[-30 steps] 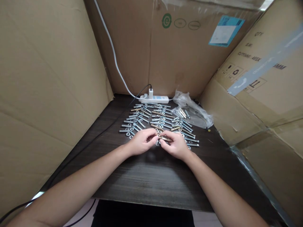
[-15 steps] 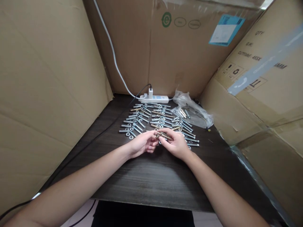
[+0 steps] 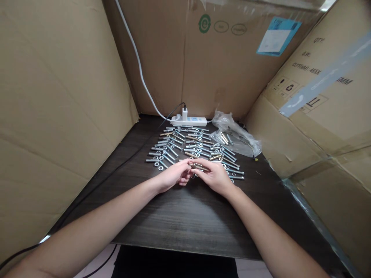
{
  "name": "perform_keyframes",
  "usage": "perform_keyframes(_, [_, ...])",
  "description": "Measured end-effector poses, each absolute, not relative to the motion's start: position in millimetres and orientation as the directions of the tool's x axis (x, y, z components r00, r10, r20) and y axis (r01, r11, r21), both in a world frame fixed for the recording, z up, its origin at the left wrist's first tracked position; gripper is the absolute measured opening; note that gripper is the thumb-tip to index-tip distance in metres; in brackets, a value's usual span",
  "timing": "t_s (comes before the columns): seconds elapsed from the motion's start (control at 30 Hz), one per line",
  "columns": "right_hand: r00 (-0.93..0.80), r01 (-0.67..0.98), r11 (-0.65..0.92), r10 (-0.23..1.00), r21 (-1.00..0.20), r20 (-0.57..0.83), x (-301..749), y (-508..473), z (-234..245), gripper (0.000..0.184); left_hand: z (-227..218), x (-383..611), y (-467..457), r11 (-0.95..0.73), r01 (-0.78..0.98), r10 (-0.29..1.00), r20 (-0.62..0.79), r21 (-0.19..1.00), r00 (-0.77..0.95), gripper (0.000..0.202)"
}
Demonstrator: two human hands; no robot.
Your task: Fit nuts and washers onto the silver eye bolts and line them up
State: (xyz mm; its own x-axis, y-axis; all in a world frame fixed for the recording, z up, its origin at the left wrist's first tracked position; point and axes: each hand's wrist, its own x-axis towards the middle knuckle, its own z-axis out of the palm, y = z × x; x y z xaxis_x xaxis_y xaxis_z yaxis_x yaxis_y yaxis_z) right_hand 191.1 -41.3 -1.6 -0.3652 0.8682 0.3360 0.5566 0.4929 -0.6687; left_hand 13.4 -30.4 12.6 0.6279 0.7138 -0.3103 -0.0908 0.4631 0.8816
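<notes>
Head: right fingers point(image 3: 204, 161) narrowly around gold-coloured bolt point(image 3: 199, 166)

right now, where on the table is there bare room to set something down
The table has a broad bare patch between the arms, from the left hand and right hand to the near edge. A smaller patch lies between the bolts and right-hand carton. Beyond the hands, bolts crowd up to the power strip.
</notes>
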Motion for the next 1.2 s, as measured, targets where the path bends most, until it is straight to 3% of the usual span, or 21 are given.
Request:
perform_keyframes(0.13, [-0.341,0.599,0.486,0.874,-0.637,0.346,191.8,-41.5,2.1,0.024,8.9,14.0,-29.2,0.451,-0.066,0.717,-0.317,0.89,0.621,0.006])
perform_keyframes(0.27, [-0.306,0.63,0.467,0.884,-0.62,0.354,191.9,-42.6,4.7,0.023,10.4,14.0,-29.1,0.451,-0.072,0.71,-0.31,0.889,0.632,0.016])
perform_keyframes(0.83, [-0.299,0.598,0.441,0.897,-0.669,0.325,191.6,-41.9,-0.1,0.03,15.5,11.6,-29.1,0.567,-0.074,0.623,-0.368,0.82,0.69,0.019])
perform_keyframes(1.2, [-0.299,0.637,0.452,0.891,-0.624,0.341,190.5,-43.5,5.4,0.027,10.9,11.0,-27.8,0.482,-0.076,0.718,-0.343,0.873,0.606,0.026])
